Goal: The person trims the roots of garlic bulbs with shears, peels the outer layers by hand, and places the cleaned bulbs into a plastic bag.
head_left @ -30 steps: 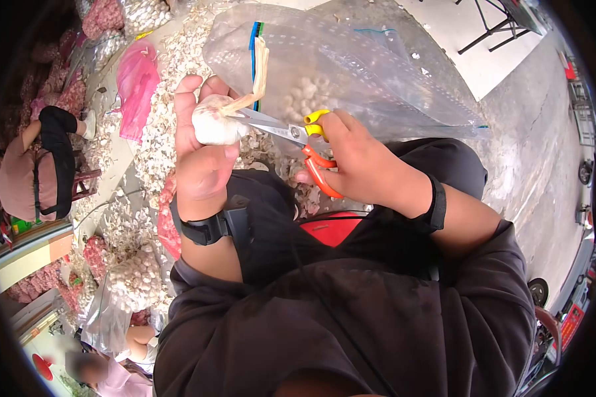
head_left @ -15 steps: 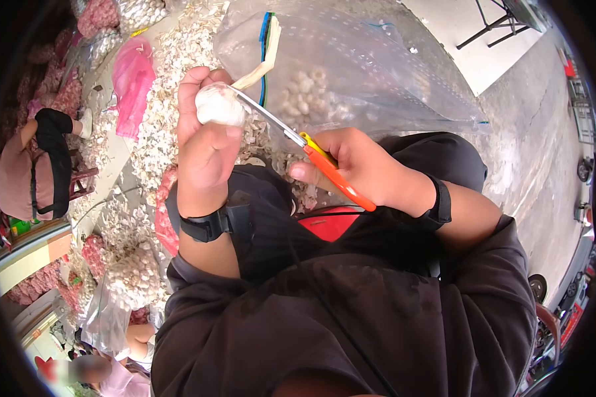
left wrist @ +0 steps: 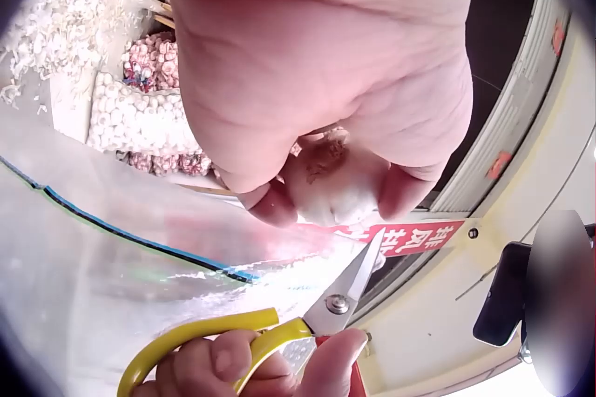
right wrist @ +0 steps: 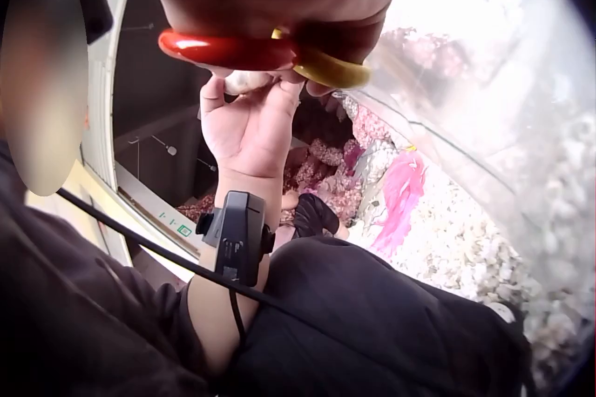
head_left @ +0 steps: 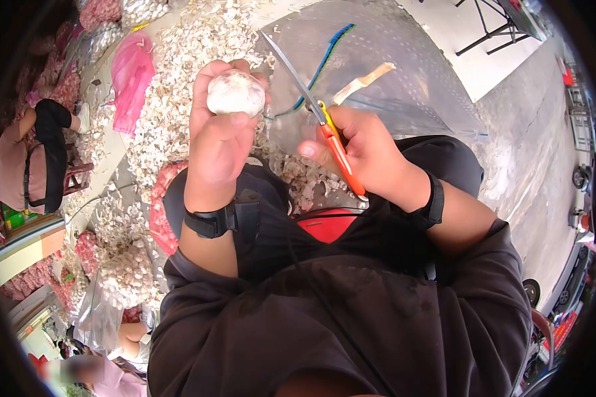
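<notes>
Hands [head_left: 224,142] [head_left: 371,149] curled round garlic bulb [head_left: 236,92] and scissors [head_left: 338,155], right fingertips partly hidden.

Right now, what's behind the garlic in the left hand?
Looking down, you can see fingers of the left hand poking out past the garlic, and lots of papery skins farther away. Whatever is directly behind it can't be seen, because it's covered.
</notes>
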Demonstrator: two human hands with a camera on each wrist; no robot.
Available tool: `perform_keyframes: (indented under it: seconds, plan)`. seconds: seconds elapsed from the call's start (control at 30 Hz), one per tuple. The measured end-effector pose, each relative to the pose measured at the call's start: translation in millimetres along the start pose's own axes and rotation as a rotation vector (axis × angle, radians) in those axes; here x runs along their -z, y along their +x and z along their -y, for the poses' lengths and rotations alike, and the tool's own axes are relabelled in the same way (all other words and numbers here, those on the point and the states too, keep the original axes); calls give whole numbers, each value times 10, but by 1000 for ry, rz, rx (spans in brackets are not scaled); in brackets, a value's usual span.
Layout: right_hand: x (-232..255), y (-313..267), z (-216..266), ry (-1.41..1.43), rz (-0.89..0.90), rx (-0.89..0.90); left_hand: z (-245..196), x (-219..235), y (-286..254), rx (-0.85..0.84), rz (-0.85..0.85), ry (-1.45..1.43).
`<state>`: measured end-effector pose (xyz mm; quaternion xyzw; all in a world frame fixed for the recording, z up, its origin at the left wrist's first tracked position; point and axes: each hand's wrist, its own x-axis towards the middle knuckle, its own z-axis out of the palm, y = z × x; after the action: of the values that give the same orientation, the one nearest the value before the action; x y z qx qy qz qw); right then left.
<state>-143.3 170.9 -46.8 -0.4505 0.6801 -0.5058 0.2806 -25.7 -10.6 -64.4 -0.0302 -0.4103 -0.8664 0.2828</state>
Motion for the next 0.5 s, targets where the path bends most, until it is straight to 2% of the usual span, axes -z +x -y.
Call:
perform_keyframes:
  seconds: [0.03,0.07,0.17,0.2,0.23,0.3,0.4,0.5]
  plan:
    - [82,16,62,-136,-26,38,-33,-81,-1,4,-79,31]
    - [166,25,143,-199,11,-9,-64,-129,14,0,-156,59]
    - [377,-67,354,-483,184,58,-90,26,76,18,-149,-46]
    - [363,-155,351,-483,94,215,-119,-39,85,14,-199,-50]
    - [431,-253,467,-613,208,93,-126,-57,81,-5,-214,-19]
    - [539,-397,752,-704,385,25,-148,-77,44,-31,-244,40]
    - [718,-749,879,-794,576,-59,-217,-116,-9,-33,-268,96]
    - [852,-1103,958,-811,552,-202,-257,-59,-37,-38,-141,58]
